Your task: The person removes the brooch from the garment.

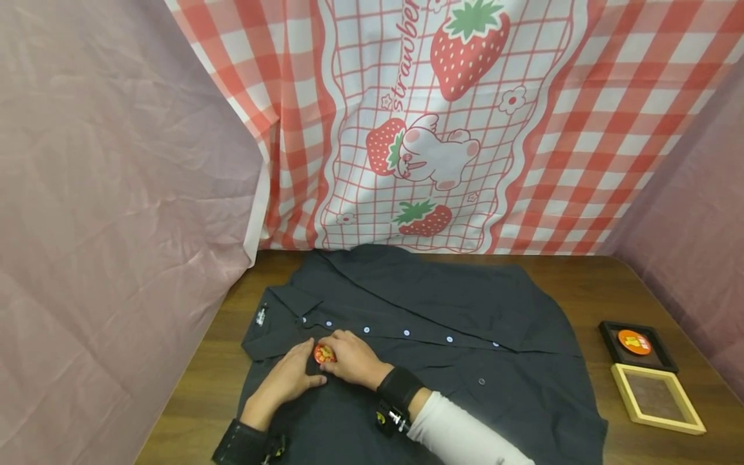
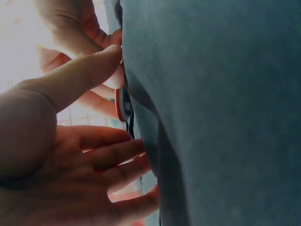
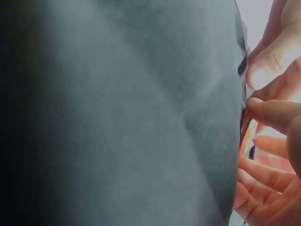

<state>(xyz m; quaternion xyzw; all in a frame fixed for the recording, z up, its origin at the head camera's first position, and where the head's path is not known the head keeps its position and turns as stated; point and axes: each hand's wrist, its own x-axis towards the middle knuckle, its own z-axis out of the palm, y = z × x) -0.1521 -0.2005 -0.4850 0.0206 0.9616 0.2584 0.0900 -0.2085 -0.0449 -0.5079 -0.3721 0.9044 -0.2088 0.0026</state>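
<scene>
A dark button-up shirt (image 1: 453, 387) lies spread on the table, its collar at the left. On its chest area is a round red-orange pin badge (image 1: 324, 353) with a yellow picture. My right hand (image 1: 353, 359) pinches the badge by its right edge, thumb near and fingers far. My left hand (image 1: 290, 374) rests on the shirt just left of the badge, fingers stretched and thumb spread. In the left wrist view the badge (image 2: 121, 104) stands edge-on against the cloth, its back partly hidden by a fold.
To the right on the wooden table (image 1: 194, 394) lie a black frame (image 1: 609, 337) holding an orange round badge (image 1: 634, 342) and a light wooden frame (image 1: 628, 397). A red checked strawberry cloth (image 1: 407, 213) hangs behind; pinkish curtains (image 1: 116, 226) flank the table.
</scene>
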